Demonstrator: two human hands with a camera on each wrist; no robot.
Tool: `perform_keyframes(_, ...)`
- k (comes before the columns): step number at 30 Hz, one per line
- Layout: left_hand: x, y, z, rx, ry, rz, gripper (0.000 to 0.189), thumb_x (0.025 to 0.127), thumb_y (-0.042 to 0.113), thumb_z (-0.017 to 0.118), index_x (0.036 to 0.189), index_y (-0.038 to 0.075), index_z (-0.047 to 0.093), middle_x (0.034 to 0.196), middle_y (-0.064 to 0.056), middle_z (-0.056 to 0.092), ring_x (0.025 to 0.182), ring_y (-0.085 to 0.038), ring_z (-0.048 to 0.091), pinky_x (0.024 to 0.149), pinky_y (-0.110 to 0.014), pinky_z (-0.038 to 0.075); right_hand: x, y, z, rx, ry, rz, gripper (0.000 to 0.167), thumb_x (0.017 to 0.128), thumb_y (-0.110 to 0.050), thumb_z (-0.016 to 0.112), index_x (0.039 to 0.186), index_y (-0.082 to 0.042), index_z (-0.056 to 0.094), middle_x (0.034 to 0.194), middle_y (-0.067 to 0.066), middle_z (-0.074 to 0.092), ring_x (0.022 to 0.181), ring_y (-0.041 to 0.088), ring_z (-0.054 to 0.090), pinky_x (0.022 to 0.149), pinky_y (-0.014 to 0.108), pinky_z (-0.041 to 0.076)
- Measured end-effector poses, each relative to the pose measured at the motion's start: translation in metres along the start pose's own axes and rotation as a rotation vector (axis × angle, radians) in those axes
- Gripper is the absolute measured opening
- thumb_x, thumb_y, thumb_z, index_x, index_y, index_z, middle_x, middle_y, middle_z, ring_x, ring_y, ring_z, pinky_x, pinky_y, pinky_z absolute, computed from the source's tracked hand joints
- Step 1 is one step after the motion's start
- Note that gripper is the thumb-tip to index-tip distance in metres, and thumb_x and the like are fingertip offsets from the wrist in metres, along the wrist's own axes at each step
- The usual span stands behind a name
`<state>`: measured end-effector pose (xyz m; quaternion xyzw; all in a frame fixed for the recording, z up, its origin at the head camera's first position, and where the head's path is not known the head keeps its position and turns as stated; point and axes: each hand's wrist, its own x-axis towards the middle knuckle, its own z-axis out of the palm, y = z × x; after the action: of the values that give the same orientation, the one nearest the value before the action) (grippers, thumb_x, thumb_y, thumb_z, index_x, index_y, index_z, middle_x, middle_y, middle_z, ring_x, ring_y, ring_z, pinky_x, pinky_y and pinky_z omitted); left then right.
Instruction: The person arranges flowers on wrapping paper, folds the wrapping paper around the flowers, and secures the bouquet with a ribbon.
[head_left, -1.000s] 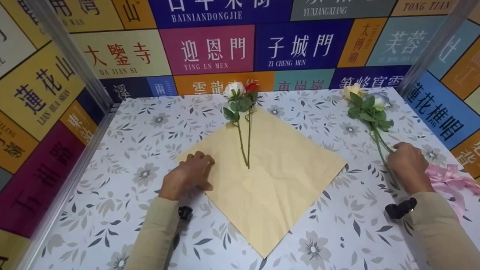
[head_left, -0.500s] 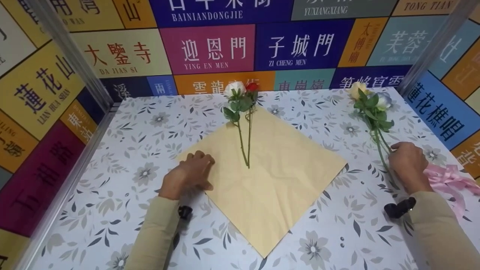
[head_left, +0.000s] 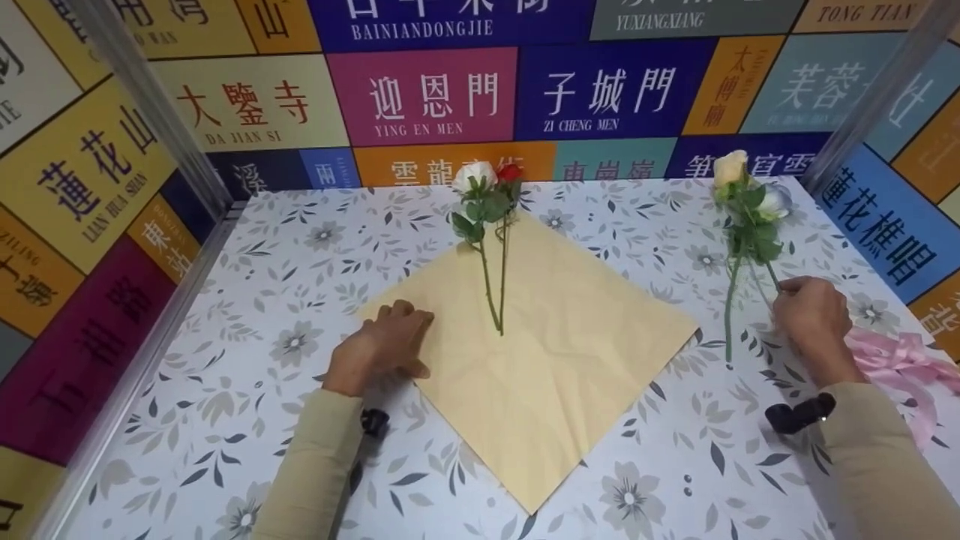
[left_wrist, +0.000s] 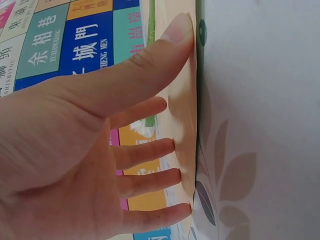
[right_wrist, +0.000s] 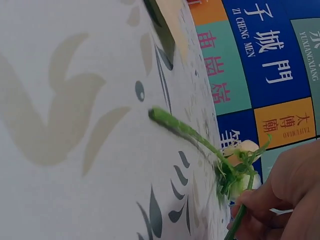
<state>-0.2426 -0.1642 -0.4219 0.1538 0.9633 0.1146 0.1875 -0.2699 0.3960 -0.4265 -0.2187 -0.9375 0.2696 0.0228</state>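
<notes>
My left hand (head_left: 386,341) rests on the left corner of a tan sheet of wrapping paper (head_left: 570,367), its fingers spread; the left wrist view shows thumb and fingertips along the paper's edge. A white rose (head_left: 474,178) and a red rose (head_left: 509,174) lie on the sheet, stem ends near its middle. At the right, my right hand (head_left: 812,315) pinches a green rose stem (right_wrist: 239,220) between thumb and fingers. Beyond it are a yellow rose (head_left: 730,171) and a bluish-white rose (head_left: 774,202). Overlapping leaves hide which bloom the pinched stem bears. The other stem (head_left: 731,322) slants away from the hand.
Pink ribbon (head_left: 896,360) lies to the right of my right hand. A floral cloth (head_left: 300,442) covers the table. Panels with printed signs (head_left: 427,97) stand along the back and both sides.
The yellow rose has shifted right and slightly up. The two stems at the right have spread apart, the loose one's lower end swinging left. My left hand stays on the paper.
</notes>
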Motion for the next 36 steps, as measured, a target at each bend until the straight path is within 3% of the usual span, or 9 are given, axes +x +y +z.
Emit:
perform_keyframes(6, 0.001, -0.001, -0.001, 0.01, -0.022, -0.008, 0.086, 0.083, 0.034, 0.082, 0.153, 0.01, 0.039, 0.155, -0.024, 0.034, 0.141, -0.044, 0.034, 0.11, -0.064, 0.036, -0.003, -0.012, -0.003, 0.065, 0.002, 0.024, 0.048, 0.095, -0.015, 0.041, 0.139, -0.001, 0.056, 0.144, 0.029, 0.051, 0.129, 0.049, 0.048, 0.097, 0.057, 0.041)
perform_keyframes(10, 0.001, -0.002, -0.002, 0.016, -0.05, -0.008, 0.087, 0.085, 0.034, 0.08, 0.155, 0.009, 0.035, 0.161, -0.025, 0.028, 0.148, -0.044, 0.027, 0.113, -0.067, 0.032, -0.005, -0.02, -0.004, 0.113, 0.008, 0.036, 0.049, 0.094, -0.016, 0.045, 0.14, -0.002, 0.056, 0.138, 0.026, 0.057, 0.121, 0.042, 0.054, 0.084, 0.041, 0.044)
perform_keyframes(14, 0.001, -0.003, -0.004, -0.009, -0.073, -0.015, 0.088, 0.086, 0.033, 0.079, 0.157, 0.01, 0.032, 0.165, -0.023, 0.022, 0.154, -0.042, 0.018, 0.116, -0.07, 0.022, -0.006, -0.029, -0.005, 0.151, 0.028, 0.04, 0.045, 0.097, -0.019, 0.051, 0.139, -0.003, 0.057, 0.12, 0.015, 0.064, 0.093, 0.018, 0.06, 0.072, 0.024, 0.043)
perform_keyframes(17, 0.001, -0.004, -0.004, -0.05, -0.089, -0.022, 0.089, 0.087, 0.032, 0.078, 0.158, 0.011, 0.029, 0.166, -0.023, 0.017, 0.155, -0.041, 0.013, 0.12, -0.066, 0.019, -0.009, -0.037, -0.003, 0.186, 0.024, 0.033, 0.044, 0.099, -0.022, 0.054, 0.139, -0.005, 0.057, 0.111, 0.003, 0.063, 0.074, -0.001, 0.054, 0.066, 0.016, 0.045)
perform_keyframes(19, 0.001, -0.006, -0.003, -0.078, -0.106, -0.027, 0.089, 0.087, 0.031, 0.077, 0.159, 0.013, 0.027, 0.167, -0.022, 0.013, 0.156, -0.039, 0.009, 0.123, -0.06, 0.019, -0.011, -0.042, -0.001, 0.217, 0.004, 0.02, 0.045, 0.1, -0.023, 0.054, 0.141, -0.004, 0.056, 0.107, -0.002, 0.061, 0.069, -0.007, 0.052, 0.064, 0.014, 0.046)
perform_keyframes(25, 0.002, -0.01, 0.0, -0.124, -0.155, -0.016, 0.095, 0.085, 0.03, 0.074, 0.161, 0.016, 0.02, 0.168, -0.023, 0.001, 0.157, -0.039, 0.003, 0.123, -0.057, 0.022, -0.02, -0.057, 0.011, 0.338, -0.097, -0.047, 0.047, 0.102, -0.024, 0.054, 0.144, -0.003, 0.052, 0.094, -0.014, 0.059, 0.076, -0.008, 0.059, 0.07, 0.013, 0.054)
perform_keyframes(29, 0.002, -0.009, -0.001, -0.147, -0.178, -0.014, 0.097, 0.086, 0.038, 0.074, 0.162, 0.016, 0.017, 0.168, -0.024, -0.003, 0.156, -0.04, 0.0, 0.123, -0.06, 0.02, -0.028, -0.069, 0.019, 0.408, -0.141, -0.104, 0.047, 0.102, -0.021, 0.056, 0.142, 0.001, 0.052, 0.088, -0.018, 0.058, 0.076, -0.009, 0.061, 0.073, 0.018, 0.058)
perform_keyframes(36, 0.0, -0.004, -0.001, -0.119, -0.122, -0.023, 0.102, 0.084, 0.05, 0.075, 0.161, 0.012, 0.02, 0.166, -0.027, 0.004, 0.155, -0.045, 0.008, 0.118, -0.065, 0.024, -0.04, -0.094, 0.033, 0.491, -0.203, -0.145, 0.048, 0.101, -0.022, 0.059, 0.142, 0.002, 0.052, 0.095, -0.014, 0.062, 0.08, -0.008, 0.061, 0.073, 0.018, 0.058)
